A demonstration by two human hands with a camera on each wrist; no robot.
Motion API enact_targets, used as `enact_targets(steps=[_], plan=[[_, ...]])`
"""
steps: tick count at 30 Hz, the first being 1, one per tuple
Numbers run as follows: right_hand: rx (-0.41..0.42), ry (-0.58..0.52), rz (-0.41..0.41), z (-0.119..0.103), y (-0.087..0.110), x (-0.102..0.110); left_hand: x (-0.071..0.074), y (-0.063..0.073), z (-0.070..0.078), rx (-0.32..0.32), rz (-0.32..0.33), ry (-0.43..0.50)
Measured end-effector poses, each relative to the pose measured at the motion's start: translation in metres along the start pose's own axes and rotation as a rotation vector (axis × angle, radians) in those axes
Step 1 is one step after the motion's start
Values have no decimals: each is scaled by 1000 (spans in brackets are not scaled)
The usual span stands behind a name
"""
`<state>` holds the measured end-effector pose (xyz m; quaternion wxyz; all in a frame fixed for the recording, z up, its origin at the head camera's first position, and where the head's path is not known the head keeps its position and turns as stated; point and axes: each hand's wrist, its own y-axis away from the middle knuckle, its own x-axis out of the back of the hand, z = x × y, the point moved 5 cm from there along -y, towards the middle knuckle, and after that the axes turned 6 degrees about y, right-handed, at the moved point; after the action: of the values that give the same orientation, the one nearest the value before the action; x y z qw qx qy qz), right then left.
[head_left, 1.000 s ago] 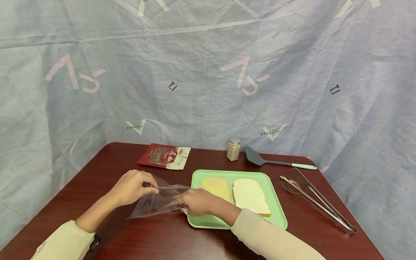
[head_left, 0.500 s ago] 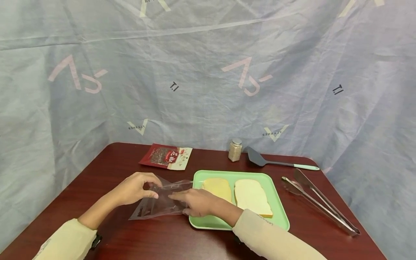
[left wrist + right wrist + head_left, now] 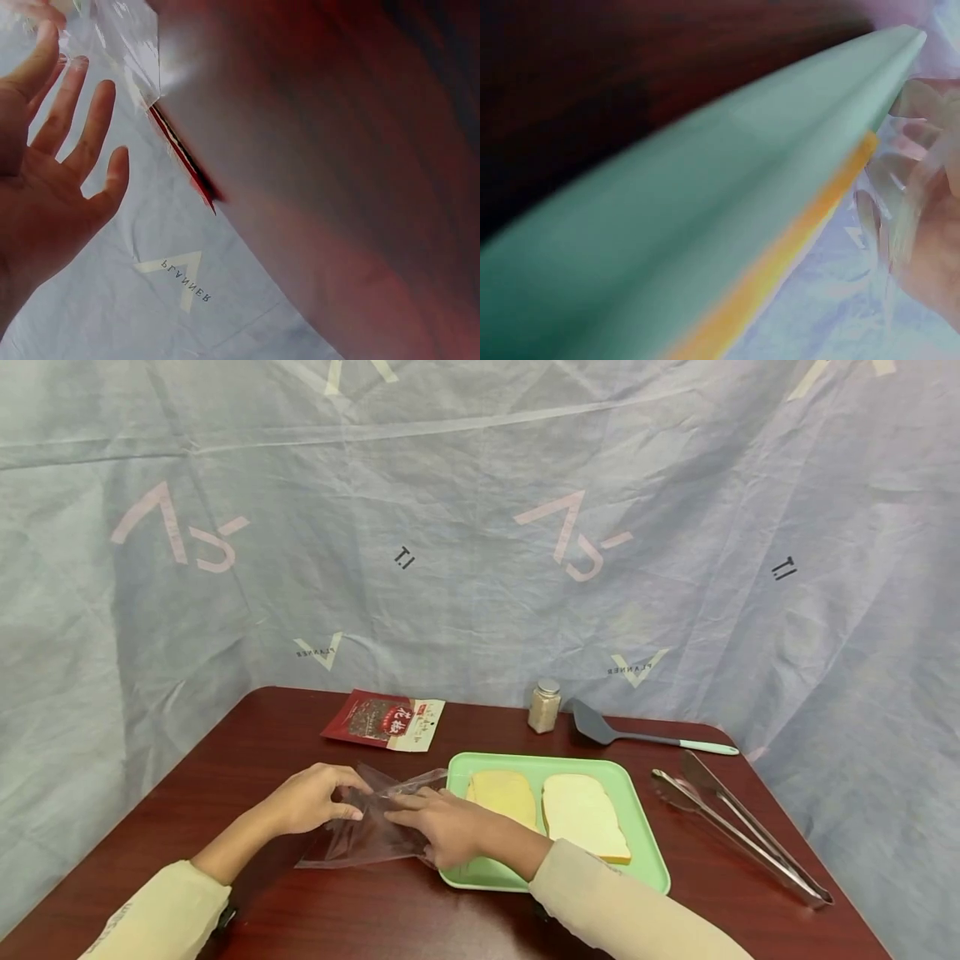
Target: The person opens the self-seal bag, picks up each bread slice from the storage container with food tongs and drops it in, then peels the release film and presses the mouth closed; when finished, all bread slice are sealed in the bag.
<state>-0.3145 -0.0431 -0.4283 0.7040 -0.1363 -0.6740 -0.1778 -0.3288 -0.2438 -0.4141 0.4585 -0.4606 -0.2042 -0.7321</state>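
Between the hands is a clear plastic bag (image 3: 367, 843), spread out and overlapping the left edge of the green tray (image 3: 487, 882). My left hand (image 3: 311, 797) is at the bag's left part, thumb and index finger apart; in the left wrist view its fingers are loosely straight, with the film (image 3: 131, 37) by the fingertips. My right hand (image 3: 450, 827) reaches over the tray's left side to the bag, index finger extended and thumb lower down. Clear film overlaps the right hand (image 3: 930, 240) in the right wrist view. Two bread-like slices lie on the tray, a yellowish one (image 3: 504, 789) and a paler one (image 3: 585, 817).
A red-and-white spice packet (image 3: 386, 720) lies at the back left. Behind the tray stands a small glass jar (image 3: 543, 708), with a grey spatula (image 3: 596, 725) beside it. Metal tongs (image 3: 742, 839) lie right of the tray. A grey cloth backdrop (image 3: 480, 610) closes off the back.
My left thumb and index finger, pinching the bag's edge a second ago, have parted. My right fingers have shifted and spread slightly over the bag, which has changed shape between the hands.
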Motion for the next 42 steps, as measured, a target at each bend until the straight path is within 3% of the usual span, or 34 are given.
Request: enact_targets(steps=[4,8,16,22,28,34,42], plan=[[-36,-28,-56,0,-1,-2,0,0,0,-2,45,-25],[-39,-16,-59,-1,-2,-3,1,0,0,-12,94,-41],[-31,6,60,-3,-3,0,3,-2,3,-69,194,-111],[-81,27,118,1,-4,0,3,-1,4,-86,208,-164],[-102,45,120,4,-5,-1,5,1,3,-91,232,-134],[-125,-15,110,3,-4,-2,7,1,3,-70,249,-113],[-79,42,81,0,-6,-4,11,5,1,-48,252,-126]])
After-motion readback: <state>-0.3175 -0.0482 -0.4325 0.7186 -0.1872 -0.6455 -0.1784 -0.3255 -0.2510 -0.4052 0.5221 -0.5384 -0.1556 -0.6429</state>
